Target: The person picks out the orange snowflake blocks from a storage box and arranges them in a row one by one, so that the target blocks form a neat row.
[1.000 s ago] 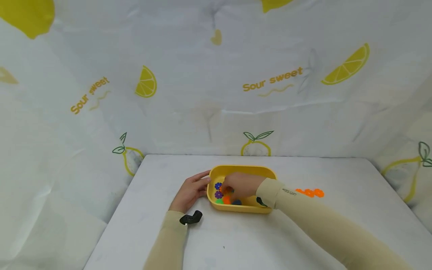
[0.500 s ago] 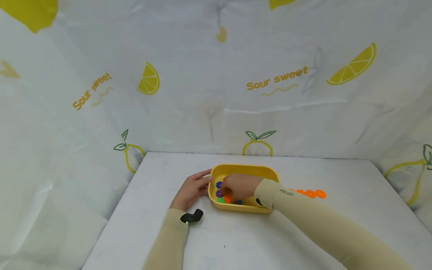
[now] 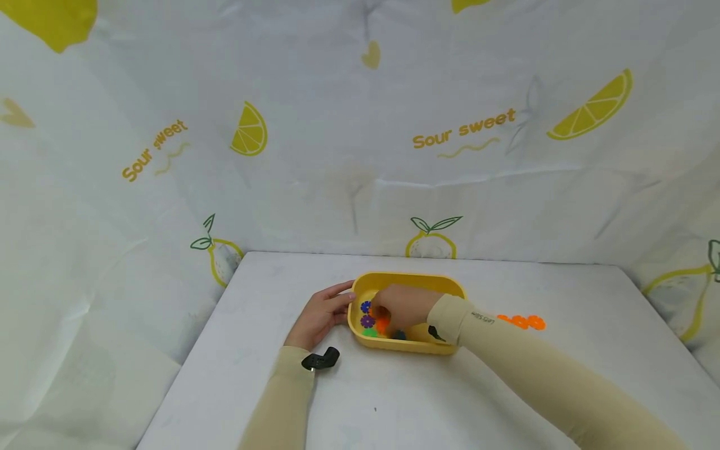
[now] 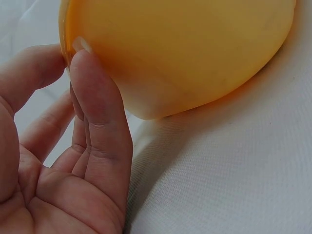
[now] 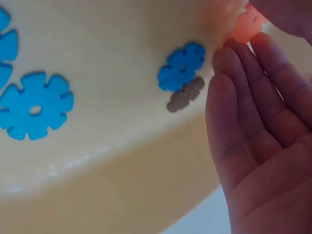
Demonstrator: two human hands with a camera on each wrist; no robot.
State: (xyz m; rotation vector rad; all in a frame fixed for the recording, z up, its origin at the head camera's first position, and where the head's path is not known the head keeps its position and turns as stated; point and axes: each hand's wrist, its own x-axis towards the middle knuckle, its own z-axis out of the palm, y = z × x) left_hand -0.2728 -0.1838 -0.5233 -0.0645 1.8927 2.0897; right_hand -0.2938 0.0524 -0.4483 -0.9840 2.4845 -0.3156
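Over on the left, the left hand (image 3: 320,315) lies flat on the white table (image 3: 253,375), fingers straight, their tips pressed against the outer wall of the yellow tub (image 3: 410,279). The left wrist view shows that well: fingers (image 4: 97,122) touching the tub's rounded side (image 4: 195,53), no grip round it, just a brace.

Moving right, into the tub. The right hand (image 3: 402,306) is down inside it, and its fingertips (image 5: 239,58) are closed on an orange flower disc (image 5: 247,25), a pinch grip at the disc's edge, low in the tub and near its left end. Around it lie more of these notched plastic discs: a blue one (image 3: 365,307) and a purple one (image 3: 367,321) on the left, a green one (image 3: 369,333) toward the near wall, something dark blue (image 3: 398,335) beside that. The right wrist view catches light blue discs (image 5: 34,109) flat on the tub floor and a smaller-looking one (image 5: 181,66) nearer the fingers.

Further right, out on the table, a little row of orange discs (image 3: 520,322) sits well apart from the tub.

The risk, as I judge it: that pinch is only on an edge, so the disc could slip and fall back among the others. And the tub is merely propped, so a knock from the right wrist could slide it.
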